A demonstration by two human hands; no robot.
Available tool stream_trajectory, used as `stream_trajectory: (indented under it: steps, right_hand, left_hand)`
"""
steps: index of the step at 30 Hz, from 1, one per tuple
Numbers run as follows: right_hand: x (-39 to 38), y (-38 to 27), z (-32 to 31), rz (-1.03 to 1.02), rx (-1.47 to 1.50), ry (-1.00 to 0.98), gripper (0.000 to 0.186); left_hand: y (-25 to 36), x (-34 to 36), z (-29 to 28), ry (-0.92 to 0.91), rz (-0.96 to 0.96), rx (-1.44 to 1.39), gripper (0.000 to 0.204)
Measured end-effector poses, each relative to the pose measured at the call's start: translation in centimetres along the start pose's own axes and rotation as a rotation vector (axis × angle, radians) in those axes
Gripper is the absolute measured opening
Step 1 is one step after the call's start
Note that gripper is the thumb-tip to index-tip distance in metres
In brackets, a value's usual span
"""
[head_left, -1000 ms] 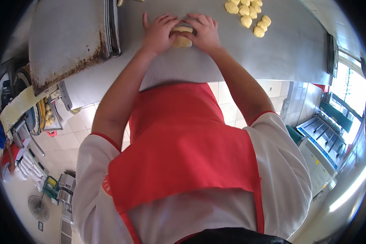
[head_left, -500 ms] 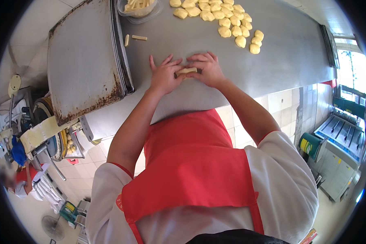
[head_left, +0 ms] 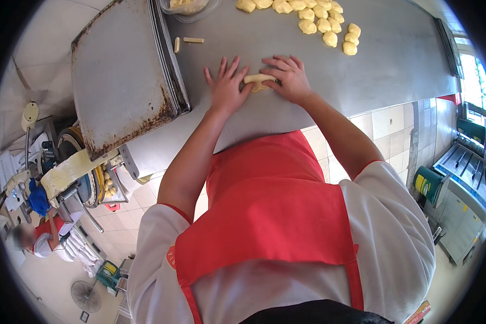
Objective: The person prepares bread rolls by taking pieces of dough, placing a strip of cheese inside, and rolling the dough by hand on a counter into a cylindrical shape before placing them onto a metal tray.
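Note:
A small flattened piece of dough [head_left: 261, 85] lies on the steel table in front of me, its far edge forming a thick pale roll. My left hand [head_left: 229, 90] is at its left end, fingers spread and stretched forward, thumb and fingertip against the dough. My right hand [head_left: 291, 80] grips the other end between thumb and curled fingers. Whether a pale stick is inside the roll is hidden. Two pale sticks [head_left: 193, 40] lie farther off to the left. Beyond my right hand sit several yellow dough balls [head_left: 330, 39] in clusters.
A stack of worn baking trays [head_left: 127, 70] stands on the table's left. Behind the sticks is a clear plastic tub [head_left: 191, 9] with more pale pieces. At the far left, a person [head_left: 46, 237] in a red apron is near shelves. A metal cabinet [head_left: 456, 210] stands to the right.
The left fingers have spread and stretched forward. The dough's far edge now looks like a smooth roll, where a pale strip was held between both hands. The whole view has shifted slightly.

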State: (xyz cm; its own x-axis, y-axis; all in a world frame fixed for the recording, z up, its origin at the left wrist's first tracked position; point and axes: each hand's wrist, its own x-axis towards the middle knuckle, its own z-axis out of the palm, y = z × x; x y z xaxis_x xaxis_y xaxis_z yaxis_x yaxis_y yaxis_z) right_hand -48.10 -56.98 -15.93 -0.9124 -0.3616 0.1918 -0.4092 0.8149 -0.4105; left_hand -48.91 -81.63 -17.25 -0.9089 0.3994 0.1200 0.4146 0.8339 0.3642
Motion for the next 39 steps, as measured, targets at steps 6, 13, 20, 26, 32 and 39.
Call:
stream_trajectory:
  steps: [6,13,20,26,32,39]
  right_hand:
    - [0.0,0.0,-0.2,0.044,0.027,0.019,0.044]
    - [-0.8,1.0,-0.5,0.01,-0.01,-0.08,0.05]
    - [-0.7,1.5,0.1,-0.08,-0.112,-0.091,0.057]
    - [0.6,0.9,-0.1,-0.075,-0.107,-0.052,0.064]
    - [-1.2,1.6,-1.1,-0.095,-0.103,-0.312,0.067]
    - [-1.7,1.2,0.0,-0.121,-0.097,-0.172,0.062]
  left_hand:
    - [0.1,0.6,-0.3,-0.099,0.053,-0.023,0.05]
    - [0.5,0.9,-1.0,-0.214,0.069,0.052,0.054]
    - [0.5,-0.3,0.7,-0.02,0.056,0.049,0.059]
    - [0.3,0.4,0.8,0.021,0.102,0.146,0.062]
    - [2.3,-0.2,-2.6,-0.368,0.078,0.098,0.059]
    - [2.2,-2.2,0.3,-0.073,0.034,0.051,0.056]
